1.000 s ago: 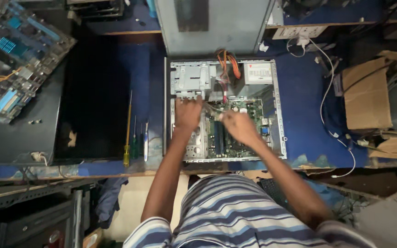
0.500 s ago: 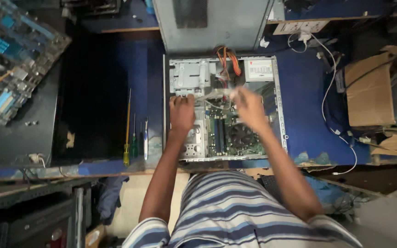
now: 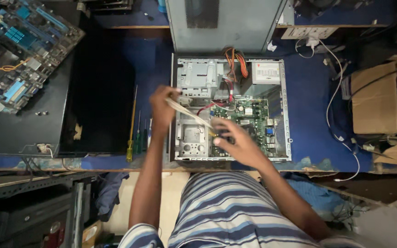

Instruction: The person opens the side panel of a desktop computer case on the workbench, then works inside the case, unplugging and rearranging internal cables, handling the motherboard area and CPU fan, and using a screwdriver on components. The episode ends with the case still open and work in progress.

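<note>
Loose board: a bare motherboard (image 3: 21, 50) with blue slots and sockets lies at the far left, on a flat black panel (image 3: 33, 115) with a matte surface.
Tools: a long thin screwdriver with a yellow handle (image 3: 131, 131) and shorter green-handled ones (image 3: 138, 140) lie side by side on the blue counter (image 3: 315, 101), just left of the case.
Left hand: the left hand (image 3: 162, 108) is at the left wall of the case, arm stretched forward, fingers closed and pinching one end of a pale flat ribbon cable (image 3: 190, 115).
Cable: the ribbon is thin, flat and cream-coloured; it runs slanted from the left hand down to the right, across the bare metal bay.
Case: an open desktop computer case (image 3: 184, 151) of grey sheet metal lies on its side on the counter, green board inside, orange and red wires near the top.
Right hand: the right hand (image 3: 237, 144) rests low over the green board, wrist bent, fingers curled around the lower end of the cable; whether it grips it I cannot tell.
Far right: a brown cardboard box (image 3: 375, 98) and white cords (image 3: 334, 105).
</note>
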